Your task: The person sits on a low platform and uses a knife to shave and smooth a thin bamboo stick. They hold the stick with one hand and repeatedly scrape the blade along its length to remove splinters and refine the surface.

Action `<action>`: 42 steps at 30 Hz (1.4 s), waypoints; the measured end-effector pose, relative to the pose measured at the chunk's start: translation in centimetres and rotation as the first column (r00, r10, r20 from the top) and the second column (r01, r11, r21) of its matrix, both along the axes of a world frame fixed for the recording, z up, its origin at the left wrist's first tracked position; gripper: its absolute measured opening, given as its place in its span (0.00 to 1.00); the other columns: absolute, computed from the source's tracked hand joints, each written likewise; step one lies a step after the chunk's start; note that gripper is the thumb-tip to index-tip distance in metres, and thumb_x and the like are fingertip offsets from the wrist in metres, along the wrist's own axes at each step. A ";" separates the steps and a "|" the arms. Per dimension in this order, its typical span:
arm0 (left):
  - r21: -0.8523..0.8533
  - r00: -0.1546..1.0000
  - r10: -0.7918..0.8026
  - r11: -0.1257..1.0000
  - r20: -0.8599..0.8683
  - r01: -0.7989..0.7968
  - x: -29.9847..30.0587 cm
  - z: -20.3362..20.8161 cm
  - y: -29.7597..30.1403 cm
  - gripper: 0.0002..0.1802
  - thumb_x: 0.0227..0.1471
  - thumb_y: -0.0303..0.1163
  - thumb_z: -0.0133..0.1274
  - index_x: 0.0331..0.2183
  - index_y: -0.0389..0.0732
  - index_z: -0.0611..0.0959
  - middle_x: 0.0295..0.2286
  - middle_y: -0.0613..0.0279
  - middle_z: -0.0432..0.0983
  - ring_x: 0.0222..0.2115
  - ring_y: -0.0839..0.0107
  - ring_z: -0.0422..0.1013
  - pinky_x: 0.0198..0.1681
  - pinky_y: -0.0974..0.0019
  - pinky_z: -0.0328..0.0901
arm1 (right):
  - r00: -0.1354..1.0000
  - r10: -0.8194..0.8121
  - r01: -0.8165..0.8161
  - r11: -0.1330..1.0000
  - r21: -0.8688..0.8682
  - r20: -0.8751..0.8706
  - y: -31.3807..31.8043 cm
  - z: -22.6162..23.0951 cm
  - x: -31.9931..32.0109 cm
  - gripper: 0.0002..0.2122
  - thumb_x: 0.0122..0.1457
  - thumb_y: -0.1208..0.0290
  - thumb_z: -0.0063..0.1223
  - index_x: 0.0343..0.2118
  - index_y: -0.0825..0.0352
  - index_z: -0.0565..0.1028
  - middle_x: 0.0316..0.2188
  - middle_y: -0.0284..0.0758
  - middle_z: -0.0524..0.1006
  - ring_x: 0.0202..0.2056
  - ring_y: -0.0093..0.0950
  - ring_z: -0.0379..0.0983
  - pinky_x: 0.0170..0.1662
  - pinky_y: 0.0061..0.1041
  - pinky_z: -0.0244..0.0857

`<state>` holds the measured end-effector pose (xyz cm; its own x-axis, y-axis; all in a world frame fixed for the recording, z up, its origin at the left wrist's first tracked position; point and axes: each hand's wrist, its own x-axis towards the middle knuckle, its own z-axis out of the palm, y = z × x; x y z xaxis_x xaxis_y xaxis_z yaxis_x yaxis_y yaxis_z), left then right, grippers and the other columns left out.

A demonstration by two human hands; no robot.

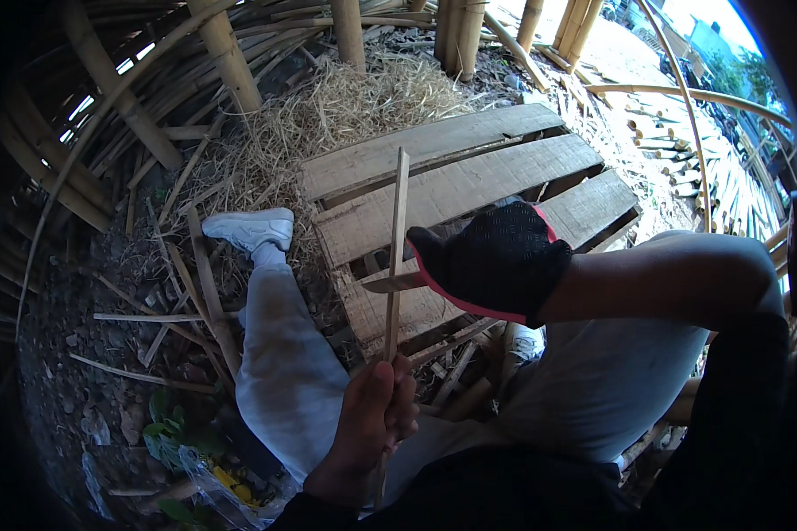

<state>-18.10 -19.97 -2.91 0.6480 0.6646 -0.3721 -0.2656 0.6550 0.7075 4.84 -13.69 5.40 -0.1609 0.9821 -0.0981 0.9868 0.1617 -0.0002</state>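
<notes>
My bare left hand [370, 418] is wrapped round the lower part of a thin bamboo strip [399, 208]. The strip stands nearly upright in front of me, and its lower end sticks out below the fist. In a black and pink glove, my right hand [498, 261] is closed on a knife [409, 281]; the glove hides its handle. The short blade points left and crosses the strip a little above my left hand. Whether the edge bites into the strip, I cannot tell. Beneath both hands lies a wooden slatted pallet [469, 177].
Pale shavings [354, 102] are heaped behind the pallet. Upright bamboo poles [226, 57] stand at the back. Loose strips [146, 317] litter the ground at left, near my white shoe [255, 228]. Cut bamboo pieces [673, 150] lie at the far right. A plastic bag [217, 482] rests at lower left.
</notes>
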 end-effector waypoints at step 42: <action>0.027 0.998 -0.058 0.998 0.040 0.057 0.5 -0.4 -0.2 0.21 0.67 0.55 0.41 0.37 0.47 0.69 0.15 0.75 0.55 0.10 0.85 0.50 0.14 0.77 0.48 | 0.997 0.060 -0.071 0.958 0.278 0.050 -0.6 -0.2 -1.8 0.26 0.69 0.47 0.32 0.40 0.62 0.82 0.23 0.44 0.81 0.29 0.41 0.80 0.47 0.38 0.72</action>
